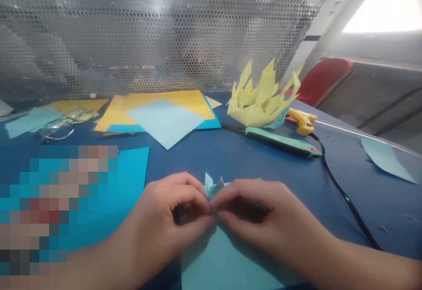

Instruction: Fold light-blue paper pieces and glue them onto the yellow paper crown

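Observation:
In the middle, close to the near edge, my left hand (158, 219) and my right hand (280, 219) meet fingertip to fingertip. Both are closed in a pinch around a small piece of folded light-blue paper (208, 183), whose pointed tips stick up behind my fingers. The part between the fingertips is hidden. Directly underneath lies a light-blue paper sheet (224, 263), partly covered by my hands and their shadow.
Behind stands a yellow folded-paper flower (253, 110), beside a yellow glue gun (305, 123) with a black cord. A green-and-black handled tool (280, 142) lies before it. Paper sheets (166, 123), glasses (59, 127) and a blue sheet (132, 171), partly pixelated over, are leftward.

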Demonstrator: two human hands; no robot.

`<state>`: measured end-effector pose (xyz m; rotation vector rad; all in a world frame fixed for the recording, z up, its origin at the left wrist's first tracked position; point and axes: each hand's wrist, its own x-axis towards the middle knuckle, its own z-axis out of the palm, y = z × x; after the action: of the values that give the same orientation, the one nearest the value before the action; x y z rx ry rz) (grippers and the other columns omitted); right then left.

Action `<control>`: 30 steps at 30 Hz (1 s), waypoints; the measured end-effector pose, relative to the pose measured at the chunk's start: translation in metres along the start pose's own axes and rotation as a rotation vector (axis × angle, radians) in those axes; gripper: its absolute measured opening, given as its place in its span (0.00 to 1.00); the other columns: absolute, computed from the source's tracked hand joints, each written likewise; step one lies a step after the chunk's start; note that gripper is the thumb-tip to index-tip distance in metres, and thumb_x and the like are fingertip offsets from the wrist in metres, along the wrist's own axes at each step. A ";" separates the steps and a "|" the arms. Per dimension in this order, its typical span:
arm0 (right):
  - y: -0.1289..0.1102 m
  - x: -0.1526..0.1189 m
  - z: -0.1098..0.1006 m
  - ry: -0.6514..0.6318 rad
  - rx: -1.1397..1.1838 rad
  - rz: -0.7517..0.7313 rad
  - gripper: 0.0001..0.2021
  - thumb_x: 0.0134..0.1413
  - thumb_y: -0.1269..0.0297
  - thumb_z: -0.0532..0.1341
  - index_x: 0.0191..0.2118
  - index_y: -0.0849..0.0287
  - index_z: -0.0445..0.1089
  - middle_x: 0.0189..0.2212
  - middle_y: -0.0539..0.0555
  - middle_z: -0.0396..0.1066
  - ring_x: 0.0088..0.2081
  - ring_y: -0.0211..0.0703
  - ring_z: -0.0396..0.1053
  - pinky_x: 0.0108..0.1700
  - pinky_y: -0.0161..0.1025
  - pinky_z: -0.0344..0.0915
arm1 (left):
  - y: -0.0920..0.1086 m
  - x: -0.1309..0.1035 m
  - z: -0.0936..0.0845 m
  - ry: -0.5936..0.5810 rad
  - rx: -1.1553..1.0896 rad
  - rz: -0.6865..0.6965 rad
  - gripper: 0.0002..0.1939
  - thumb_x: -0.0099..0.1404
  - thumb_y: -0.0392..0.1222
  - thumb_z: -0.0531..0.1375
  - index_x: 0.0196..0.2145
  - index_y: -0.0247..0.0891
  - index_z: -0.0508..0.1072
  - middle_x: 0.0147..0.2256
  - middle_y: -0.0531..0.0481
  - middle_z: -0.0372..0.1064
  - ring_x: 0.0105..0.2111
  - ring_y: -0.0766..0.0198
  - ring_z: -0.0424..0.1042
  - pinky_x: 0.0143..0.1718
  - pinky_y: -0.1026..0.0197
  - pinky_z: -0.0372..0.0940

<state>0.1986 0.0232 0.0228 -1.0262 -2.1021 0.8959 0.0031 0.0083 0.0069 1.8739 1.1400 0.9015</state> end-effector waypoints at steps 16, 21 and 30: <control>0.003 -0.003 0.001 0.031 -0.030 -0.035 0.09 0.47 0.77 0.63 0.29 0.54 0.75 0.24 0.42 0.77 0.26 0.29 0.73 0.31 0.22 0.66 | -0.002 0.000 0.000 -0.016 0.112 -0.030 0.07 0.57 0.34 0.64 0.24 0.43 0.79 0.34 0.55 0.69 0.34 0.68 0.72 0.36 0.67 0.65; 0.005 -0.004 0.002 0.032 -0.054 -0.090 0.07 0.50 0.75 0.64 0.30 0.54 0.75 0.25 0.42 0.77 0.26 0.29 0.73 0.32 0.23 0.65 | 0.000 0.001 0.001 -0.018 0.074 -0.045 0.08 0.55 0.32 0.63 0.20 0.41 0.75 0.33 0.55 0.67 0.32 0.69 0.71 0.32 0.69 0.64; 0.000 -0.009 0.001 0.026 -0.298 -0.332 0.05 0.59 0.72 0.61 0.32 0.57 0.71 0.24 0.46 0.72 0.25 0.31 0.68 0.29 0.27 0.63 | -0.004 -0.004 0.004 0.029 0.162 0.211 0.09 0.54 0.28 0.60 0.20 0.38 0.68 0.33 0.58 0.66 0.29 0.74 0.68 0.31 0.70 0.62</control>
<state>0.2023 0.0151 0.0200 -0.7881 -2.3399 0.4135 0.0035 0.0055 0.0007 2.1512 1.0735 0.9787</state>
